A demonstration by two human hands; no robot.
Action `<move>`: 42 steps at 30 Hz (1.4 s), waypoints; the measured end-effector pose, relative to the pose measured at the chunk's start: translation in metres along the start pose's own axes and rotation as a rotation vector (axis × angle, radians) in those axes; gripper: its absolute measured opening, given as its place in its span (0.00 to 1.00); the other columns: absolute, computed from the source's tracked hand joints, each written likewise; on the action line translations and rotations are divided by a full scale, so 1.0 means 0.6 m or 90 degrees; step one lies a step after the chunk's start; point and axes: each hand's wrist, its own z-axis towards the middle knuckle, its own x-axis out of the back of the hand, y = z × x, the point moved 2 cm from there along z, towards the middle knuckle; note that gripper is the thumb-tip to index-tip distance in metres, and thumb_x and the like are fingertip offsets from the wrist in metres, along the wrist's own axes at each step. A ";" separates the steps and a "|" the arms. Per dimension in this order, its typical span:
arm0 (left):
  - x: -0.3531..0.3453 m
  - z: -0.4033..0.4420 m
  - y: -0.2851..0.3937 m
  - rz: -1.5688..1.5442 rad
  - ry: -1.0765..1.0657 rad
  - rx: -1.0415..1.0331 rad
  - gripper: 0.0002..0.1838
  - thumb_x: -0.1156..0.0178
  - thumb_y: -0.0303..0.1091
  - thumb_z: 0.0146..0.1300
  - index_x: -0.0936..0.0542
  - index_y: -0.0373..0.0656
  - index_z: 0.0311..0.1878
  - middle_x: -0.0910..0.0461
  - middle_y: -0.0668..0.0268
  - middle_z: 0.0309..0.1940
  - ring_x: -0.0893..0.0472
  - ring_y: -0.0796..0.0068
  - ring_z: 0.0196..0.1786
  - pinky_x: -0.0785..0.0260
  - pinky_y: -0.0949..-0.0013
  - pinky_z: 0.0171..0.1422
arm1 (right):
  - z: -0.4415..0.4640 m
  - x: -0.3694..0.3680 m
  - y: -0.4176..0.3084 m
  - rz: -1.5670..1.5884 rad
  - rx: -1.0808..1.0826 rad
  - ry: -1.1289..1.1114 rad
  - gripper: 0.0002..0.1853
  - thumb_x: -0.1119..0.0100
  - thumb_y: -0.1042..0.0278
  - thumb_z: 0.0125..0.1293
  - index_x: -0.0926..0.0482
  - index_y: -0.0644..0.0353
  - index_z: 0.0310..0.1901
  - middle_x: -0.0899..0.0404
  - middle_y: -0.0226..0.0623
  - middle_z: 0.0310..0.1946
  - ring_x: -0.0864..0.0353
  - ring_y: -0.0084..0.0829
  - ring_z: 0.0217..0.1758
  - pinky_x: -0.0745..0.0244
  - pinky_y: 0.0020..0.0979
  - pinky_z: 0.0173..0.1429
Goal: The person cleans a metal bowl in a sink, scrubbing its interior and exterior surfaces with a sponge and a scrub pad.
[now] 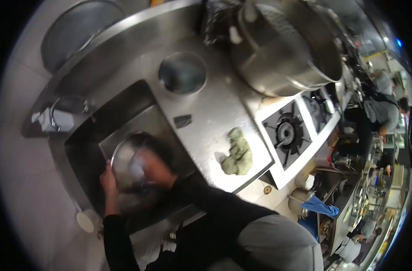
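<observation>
Gripping the left-side rim with its fingers, the left hand (pixel 109 181) holds the round metal bowl (pixel 122 160) inside the sink (pixel 133 97), while the right hand (pixel 156 169) lies over its middle, fingers too blurred to tell whether they hold anything.

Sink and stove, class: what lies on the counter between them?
In the head view, a crumpled greenish cloth and, nearer the sink, a small dark item lie there.
</observation>
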 end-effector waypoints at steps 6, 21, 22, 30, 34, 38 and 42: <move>0.000 -0.096 0.003 -0.114 0.083 -0.095 0.28 0.44 0.56 0.69 0.14 0.34 0.38 0.17 0.58 0.27 0.22 0.66 0.32 0.31 0.60 0.41 | 0.014 0.012 0.008 -0.025 -0.339 0.176 0.16 0.46 0.68 0.65 0.21 0.60 0.52 0.26 0.55 0.59 0.26 0.49 0.64 0.32 0.49 0.66; -0.011 -0.111 -0.046 -0.190 0.016 -0.205 0.21 0.49 0.44 0.68 0.20 0.33 0.32 0.22 0.60 0.22 0.22 0.69 0.29 0.33 0.61 0.37 | 0.033 0.013 -0.075 0.043 0.071 -0.094 0.29 0.34 0.64 0.60 0.28 0.65 0.61 0.29 0.59 0.61 0.30 0.54 0.67 0.38 0.49 0.71; 0.009 -0.133 -0.022 -0.251 -0.049 -0.077 0.22 0.49 0.45 0.68 0.20 0.33 0.32 0.22 0.59 0.23 0.22 0.68 0.30 0.33 0.62 0.38 | 0.045 0.009 -0.046 0.032 0.066 -0.087 0.29 0.35 0.61 0.61 0.28 0.66 0.61 0.28 0.59 0.61 0.28 0.54 0.66 0.34 0.48 0.69; -0.018 -0.113 -0.065 -0.275 -0.068 -0.090 0.23 0.51 0.45 0.69 0.22 0.32 0.32 0.20 0.53 0.26 0.23 0.60 0.32 0.34 0.57 0.41 | 0.075 -0.010 -0.093 0.024 0.012 -0.061 0.23 0.35 0.59 0.58 0.21 0.62 0.53 0.22 0.55 0.53 0.21 0.51 0.56 0.24 0.45 0.57; 0.013 -0.169 -0.036 -0.343 -0.083 0.042 0.26 0.54 0.47 0.72 0.23 0.31 0.31 0.22 0.51 0.25 0.23 0.60 0.29 0.35 0.54 0.40 | 0.119 0.047 -0.031 0.092 -0.144 -0.109 0.24 0.37 0.55 0.63 0.22 0.67 0.52 0.18 0.56 0.43 0.17 0.53 0.47 0.21 0.47 0.50; 0.011 -0.171 -0.013 -0.103 0.005 -0.148 0.31 0.54 0.53 0.73 0.23 0.30 0.29 0.24 0.55 0.22 0.25 0.64 0.26 0.35 0.56 0.36 | 0.122 0.016 0.084 -0.075 -0.380 -0.034 0.27 0.45 0.47 0.69 0.23 0.69 0.49 0.17 0.58 0.35 0.16 0.59 0.38 0.20 0.49 0.41; 0.014 -0.162 -0.027 -0.138 0.006 -0.077 0.36 0.54 0.60 0.73 0.24 0.31 0.24 0.30 0.61 0.15 0.30 0.69 0.23 0.35 0.60 0.34 | 0.043 0.038 -0.128 0.102 0.087 -0.112 0.23 0.38 0.69 0.58 0.25 0.62 0.57 0.23 0.51 0.55 0.27 0.52 0.62 0.34 0.43 0.69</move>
